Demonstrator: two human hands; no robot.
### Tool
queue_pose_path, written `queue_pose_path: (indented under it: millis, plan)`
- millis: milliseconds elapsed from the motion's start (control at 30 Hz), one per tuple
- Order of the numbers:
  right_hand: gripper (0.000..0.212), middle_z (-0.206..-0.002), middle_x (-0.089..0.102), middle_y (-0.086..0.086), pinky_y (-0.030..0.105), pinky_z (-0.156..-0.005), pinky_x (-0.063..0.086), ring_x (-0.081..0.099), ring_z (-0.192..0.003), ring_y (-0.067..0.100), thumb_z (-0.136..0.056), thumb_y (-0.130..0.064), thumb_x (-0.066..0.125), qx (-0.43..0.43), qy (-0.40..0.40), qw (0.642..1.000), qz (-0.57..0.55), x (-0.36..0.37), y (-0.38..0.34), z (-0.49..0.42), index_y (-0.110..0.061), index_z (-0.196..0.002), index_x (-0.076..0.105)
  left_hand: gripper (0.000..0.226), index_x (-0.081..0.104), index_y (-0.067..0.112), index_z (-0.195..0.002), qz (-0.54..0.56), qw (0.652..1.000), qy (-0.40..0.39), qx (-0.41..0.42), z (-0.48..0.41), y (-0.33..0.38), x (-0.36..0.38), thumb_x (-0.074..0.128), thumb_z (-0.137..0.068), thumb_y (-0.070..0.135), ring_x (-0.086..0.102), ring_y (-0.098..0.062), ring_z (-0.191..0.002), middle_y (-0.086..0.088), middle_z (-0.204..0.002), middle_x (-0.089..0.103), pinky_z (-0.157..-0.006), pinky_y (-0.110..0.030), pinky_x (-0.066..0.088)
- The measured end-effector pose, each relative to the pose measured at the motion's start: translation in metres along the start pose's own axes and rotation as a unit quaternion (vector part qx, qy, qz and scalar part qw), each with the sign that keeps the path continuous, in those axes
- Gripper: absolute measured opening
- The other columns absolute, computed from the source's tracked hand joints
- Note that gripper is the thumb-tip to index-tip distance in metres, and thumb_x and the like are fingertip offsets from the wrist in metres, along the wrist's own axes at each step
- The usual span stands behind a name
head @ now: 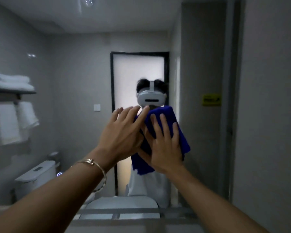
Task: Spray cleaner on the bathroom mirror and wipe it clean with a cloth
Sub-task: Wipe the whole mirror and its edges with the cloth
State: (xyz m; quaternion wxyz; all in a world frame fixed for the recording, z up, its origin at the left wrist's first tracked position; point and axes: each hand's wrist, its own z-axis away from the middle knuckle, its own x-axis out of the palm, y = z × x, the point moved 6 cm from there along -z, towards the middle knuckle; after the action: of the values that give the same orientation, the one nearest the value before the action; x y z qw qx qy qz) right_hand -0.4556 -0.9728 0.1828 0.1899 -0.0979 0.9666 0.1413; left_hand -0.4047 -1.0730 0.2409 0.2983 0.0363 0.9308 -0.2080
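Right hand (165, 145): grip is a flat palm with fingers spread, pressing a blue cloth (166, 120) against the bathroom mirror (74, 73). Nothing pinched; cloth is pinned under the palm and fingers, folded, with its loose lower edge hanging below the hand.

Left hand (123, 132): grip wide, fingers straight and fanned, holding nothing. It lies just left of the right hand, fingertips overlapping the cloth's upper left edge. Whether the palm touches the glass cannot be told. A thin metal bangle (92, 163) sits on the left wrist.

Cloth sits near the middle of the mirror, slightly right.

Reflected in the glass behind the hands: a white headset (150, 98) just above the cloth, and a frosted door with dark frame (139, 64) beyond it. Far left in the reflection, folded white towels (10, 81) on a shelf, more hanging below, and a toilet tank (35, 174) lower left. Yellow sticker (211, 100) on the right. View is soft with motion blur.
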Motion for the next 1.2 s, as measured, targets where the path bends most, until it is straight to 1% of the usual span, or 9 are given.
queue_pose_path:
  millis: [100, 200, 367, 533, 633, 833, 933, 1000, 1200]
  plan:
    - [0.080, -0.158, 0.015, 0.008, 0.054, -0.112, 0.012, 0.012, -0.145, 0.028, -0.086, -0.071, 0.028, -0.038, -0.017, 0.999, 0.006, 0.000, 0.014, -0.007, -0.027, -0.152, 0.012, 0.066, 0.032, 0.015, -0.144, 0.015, 0.999, 0.029, 0.022, -0.011, -0.002, -0.014, 0.026, -0.086, 0.046, 0.048, -0.029, -0.121, -0.012, -0.136, 0.047, -0.100, -0.043, 0.040]
    - [0.081, -0.160, 0.012, 0.007, 0.055, -0.113, 0.007, 0.004, -0.146, 0.027, -0.086, -0.070, 0.031, -0.043, -0.013, 0.999, 0.015, -0.021, 0.040, -0.040, -0.029, -0.151, 0.008, 0.062, 0.037, 0.011, -0.140, 0.004, 0.998, 0.051, 0.024, -0.017, -0.005, -0.023, 0.031, -0.085, 0.040, 0.052, -0.032, -0.114, -0.015, -0.130, 0.051, -0.094, -0.044, 0.044]
    - [0.074, -0.160, -0.013, 0.005, 0.049, -0.114, -0.010, -0.016, -0.146, 0.026, -0.094, -0.065, 0.023, 0.120, -0.030, 0.992, -0.020, -0.068, 0.106, -0.099, -0.029, -0.152, -0.006, 0.060, 0.036, 0.011, -0.140, 0.015, 0.998, 0.054, 0.027, -0.016, 0.005, -0.025, 0.031, -0.087, 0.039, 0.049, -0.031, -0.117, -0.016, -0.133, 0.047, -0.096, -0.044, 0.043]
    - [0.074, -0.160, -0.001, 0.014, 0.058, -0.114, 0.010, -0.002, -0.146, 0.034, -0.094, -0.064, 0.011, 0.141, -0.024, 0.989, -0.034, -0.011, 0.074, 0.006, -0.021, -0.153, 0.001, 0.064, 0.034, 0.011, -0.141, 0.034, 0.998, 0.025, 0.035, -0.003, 0.022, -0.008, 0.032, -0.084, 0.039, 0.047, -0.031, -0.124, -0.016, -0.137, 0.046, -0.099, -0.048, 0.044]
    - [0.079, -0.160, 0.001, 0.014, 0.057, -0.112, 0.010, 0.004, -0.146, 0.036, -0.092, -0.069, 0.016, 0.139, -0.044, 0.988, -0.051, 0.012, 0.057, 0.058, -0.021, -0.154, 0.003, 0.063, 0.034, 0.011, -0.139, 0.027, 0.998, 0.009, 0.050, 0.002, 0.031, 0.002, 0.032, -0.082, 0.038, 0.048, -0.031, -0.123, -0.015, -0.136, 0.047, -0.096, -0.051, 0.046]
    - [0.081, -0.159, 0.007, 0.016, 0.057, -0.115, 0.008, 0.001, -0.145, 0.034, -0.089, -0.073, 0.007, 0.140, -0.008, 0.989, -0.046, -0.019, 0.071, -0.007, -0.023, -0.153, 0.005, 0.062, 0.037, 0.013, -0.140, 0.013, 0.997, 0.015, 0.078, -0.013, 0.048, 0.000, 0.032, -0.086, 0.042, 0.045, -0.034, -0.126, -0.019, -0.138, 0.045, -0.102, -0.051, 0.040]
    - [0.084, -0.159, -0.014, 0.010, 0.054, -0.116, -0.005, -0.018, -0.144, 0.029, -0.087, -0.074, 0.018, 0.137, -0.036, 0.990, -0.028, -0.050, 0.115, -0.068, -0.029, -0.150, -0.012, 0.064, 0.026, 0.014, -0.146, 0.004, 0.996, 0.047, 0.073, -0.031, 0.048, -0.013, 0.031, -0.090, 0.045, 0.035, -0.033, -0.134, -0.019, -0.146, 0.035, -0.107, -0.049, 0.032]
    - [0.086, -0.159, -0.018, 0.005, 0.050, -0.116, -0.009, -0.019, -0.145, 0.026, -0.086, -0.075, 0.025, 0.138, -0.041, 0.989, -0.021, -0.064, 0.139, -0.089, -0.031, -0.151, -0.011, 0.064, 0.018, 0.016, -0.148, 0.007, 0.997, 0.059, 0.056, -0.038, 0.045, -0.017, 0.035, -0.092, 0.043, 0.028, -0.031, -0.138, -0.016, -0.149, 0.029, -0.110, -0.047, 0.026]
    - [0.081, -0.159, -0.008, 0.006, 0.052, -0.116, 0.002, -0.010, -0.145, 0.025, -0.089, -0.071, 0.017, 0.200, 0.000, 0.978, -0.056, -0.023, 0.139, 0.014, -0.024, -0.153, -0.001, 0.065, 0.023, 0.018, -0.148, 0.039, 0.998, 0.015, 0.057, -0.018, 0.054, 0.002, 0.024, -0.088, 0.043, 0.027, -0.029, -0.140, -0.014, -0.151, 0.029, -0.111, -0.050, 0.027]
